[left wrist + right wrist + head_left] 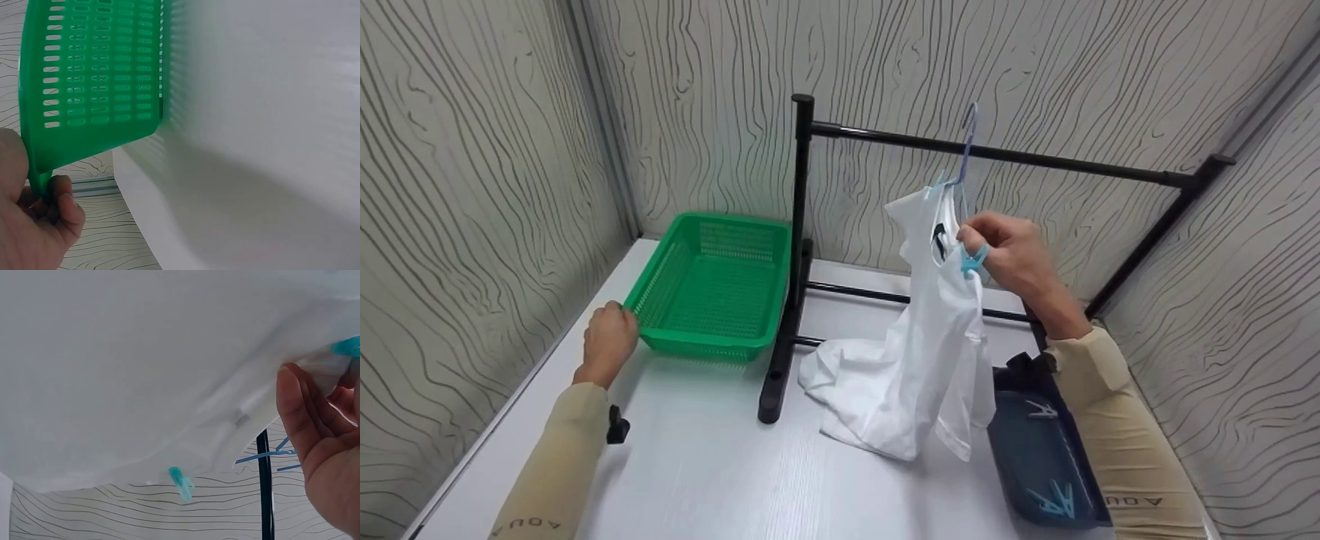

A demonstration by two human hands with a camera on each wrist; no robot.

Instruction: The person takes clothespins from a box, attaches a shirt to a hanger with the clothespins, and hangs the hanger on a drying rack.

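At the near left corner of the green plastic basket [705,300], my left hand [611,335] grips the rim, its fingers curled under the lip in the left wrist view. A white T-shirt [911,360] hangs from a purple-blue hanger [967,150] hooked over the black rail, its lower part spread on the table. My right hand [1009,251] pinches the shirt by the shoulder, beside a light-blue clothespin [975,260]. Another teal clothespin [180,484] clips the opposite shoulder in the right wrist view. The basket has nothing inside.
The black rack [1020,155] stands on the white table [697,450], its left foot [770,397] beside the basket. Below my right forearm sits a dark blue tray [1035,442] holding several clothespins [1057,499]. Wood-patterned walls [705,112] close in behind and at both sides.
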